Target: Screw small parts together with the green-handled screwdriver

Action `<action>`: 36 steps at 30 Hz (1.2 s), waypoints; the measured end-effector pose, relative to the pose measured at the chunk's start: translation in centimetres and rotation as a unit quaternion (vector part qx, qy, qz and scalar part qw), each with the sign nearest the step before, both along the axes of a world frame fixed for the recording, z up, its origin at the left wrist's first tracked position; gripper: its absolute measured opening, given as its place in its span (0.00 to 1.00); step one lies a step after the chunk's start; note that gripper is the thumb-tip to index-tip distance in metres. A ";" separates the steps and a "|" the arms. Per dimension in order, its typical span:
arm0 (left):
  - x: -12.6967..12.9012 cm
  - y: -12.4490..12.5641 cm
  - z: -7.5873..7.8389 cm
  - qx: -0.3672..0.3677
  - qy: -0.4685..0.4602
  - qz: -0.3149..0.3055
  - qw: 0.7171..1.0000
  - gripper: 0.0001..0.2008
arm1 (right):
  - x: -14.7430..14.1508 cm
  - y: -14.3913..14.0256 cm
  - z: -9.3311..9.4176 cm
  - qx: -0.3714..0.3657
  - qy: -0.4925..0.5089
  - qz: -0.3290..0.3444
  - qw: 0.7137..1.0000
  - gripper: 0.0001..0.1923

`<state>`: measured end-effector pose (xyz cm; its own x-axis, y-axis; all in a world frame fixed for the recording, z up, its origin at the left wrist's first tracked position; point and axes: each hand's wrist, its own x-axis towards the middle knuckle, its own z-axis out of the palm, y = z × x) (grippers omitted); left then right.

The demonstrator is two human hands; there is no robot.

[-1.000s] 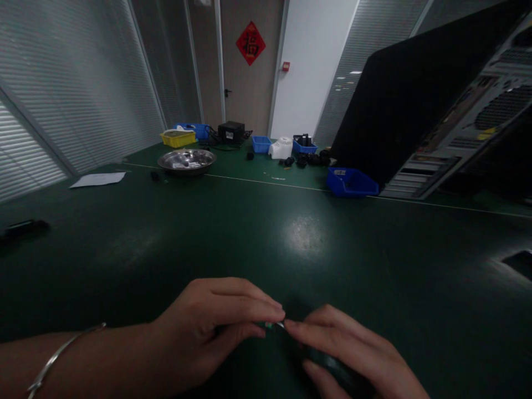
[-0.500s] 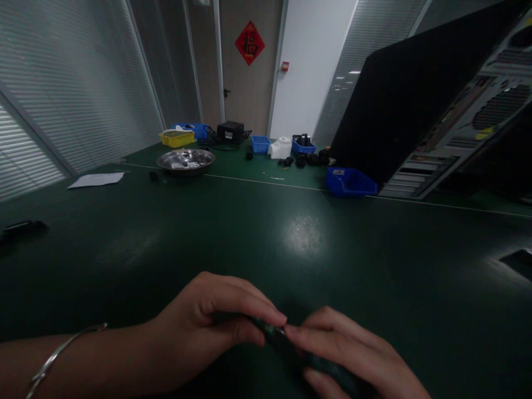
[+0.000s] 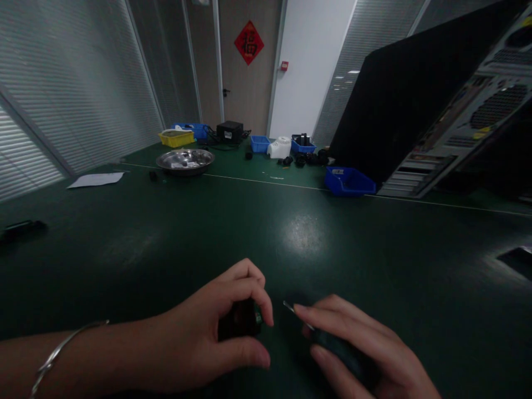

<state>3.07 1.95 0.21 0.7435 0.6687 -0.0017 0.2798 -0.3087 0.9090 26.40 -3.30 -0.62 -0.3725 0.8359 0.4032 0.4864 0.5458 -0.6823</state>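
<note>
The table (image 3: 166,244) has a smooth, faintly glossy green mat, the tray (image 3: 185,160) is shiny metal, the bin (image 3: 347,182) glossy plastic.

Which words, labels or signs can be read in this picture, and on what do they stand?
"福": gold character on the red diamond sign on the brown door.
White label on the black box: too small to read.
Sheet of paper on the green table: no readable text.

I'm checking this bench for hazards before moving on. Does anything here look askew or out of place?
Yes: the black computer case at the far right leans steeply instead of standing square; what props it is out of view. A sheet of paper and a small dark part lie loose near the steel bowl.
</note>
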 end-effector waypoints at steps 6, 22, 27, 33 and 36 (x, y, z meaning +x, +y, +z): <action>0.1 -0.6 0.3 0.070 0.017 -0.043 0.996 0.19 | -0.1 0.2 0.1 -0.008 0.036 0.028 0.999 0.25; 0.5 -0.2 2.2 0.124 0.092 -0.117 0.981 0.26 | 0.0 0.6 -0.1 -0.015 0.031 0.044 0.998 0.24; 0.3 -0.1 2.0 0.086 0.072 -0.104 0.988 0.25 | 0.0 0.6 -0.2 -0.029 0.020 0.034 0.999 0.23; 0.2 0.2 1.0 0.059 0.041 -0.065 0.995 0.20 | -0.4 0.4 -1.1 -0.083 -0.057 0.098 0.990 0.09; 0.3 0.5 0.1 0.026 -0.005 -0.047 0.999 0.20 | -0.7 0.4 -1.5 -0.058 -0.079 0.110 0.989 0.08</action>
<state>3.38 2.47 0.33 0.8031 0.5945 0.0400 0.2375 -0.3809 0.8936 25.73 -2.90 -2.08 -0.6010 0.7648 0.2320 0.4699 0.5730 -0.6715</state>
